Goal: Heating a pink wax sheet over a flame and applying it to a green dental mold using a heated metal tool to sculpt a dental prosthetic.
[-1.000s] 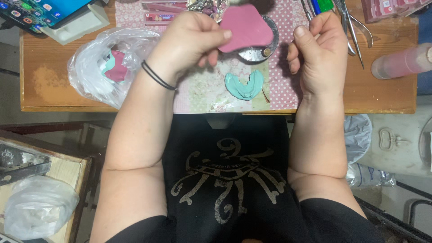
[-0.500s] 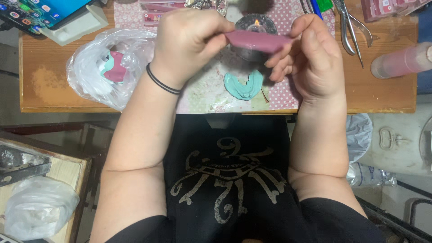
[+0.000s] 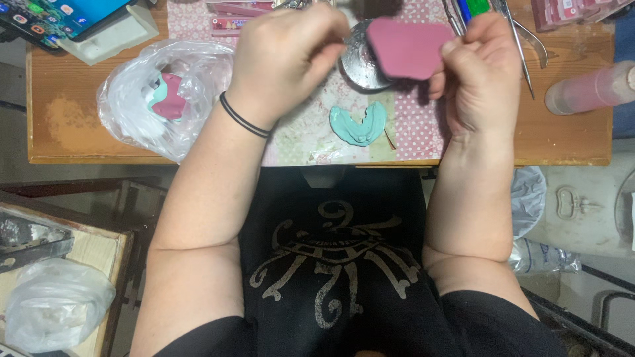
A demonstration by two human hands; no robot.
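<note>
We are holding the pink wax sheet (image 3: pixel 409 47) above the desk (image 3: pixel 79 125), its broad face turned up toward us, long axis running 9-to-3 o'clock, the tapered edge pointing to 9. Right hand (image 3: pixel 479 82) is pinching its 3 o'clock edge. Left hand (image 3: pixel 284 56) is clenched just at 9 o'clock of the sheet; contact we cannot tell. Half a second earlier the sheet was edge-on between both hands. The teal dental cast (image 3: pixel 358 125) is lying at 6 o'clock of the sheet, on the desk.
</note>
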